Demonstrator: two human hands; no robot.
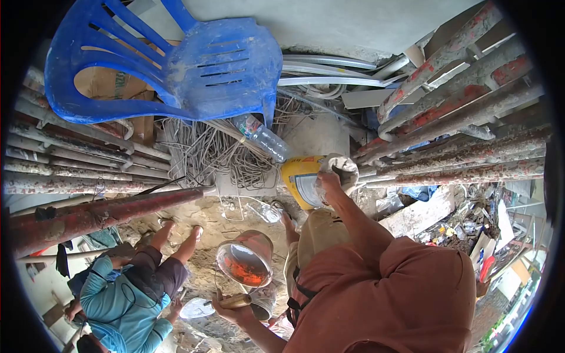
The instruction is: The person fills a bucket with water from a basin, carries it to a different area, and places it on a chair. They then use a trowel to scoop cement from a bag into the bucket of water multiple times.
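Yellow bag (301, 182), one: centre, ahead of you, near the clear bottle (268, 141); your right hand (329, 185), fingers curled on its crumpled pale end. Trowel (236, 301), wooden-handled, one: your left hand (232, 313), fingers wrapped round it, beside the bucket (262, 246). Beyond: blue chair (226, 59). Step, as judged: gripping the bag; next move calls for firm fingers there, trowel clear of the bucket

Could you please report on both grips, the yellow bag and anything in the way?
Left grip holding trowel by wooden handle. Right grip closed on yellow bag. Bucket close to left grip, possibly in the way; co-worker farther left.
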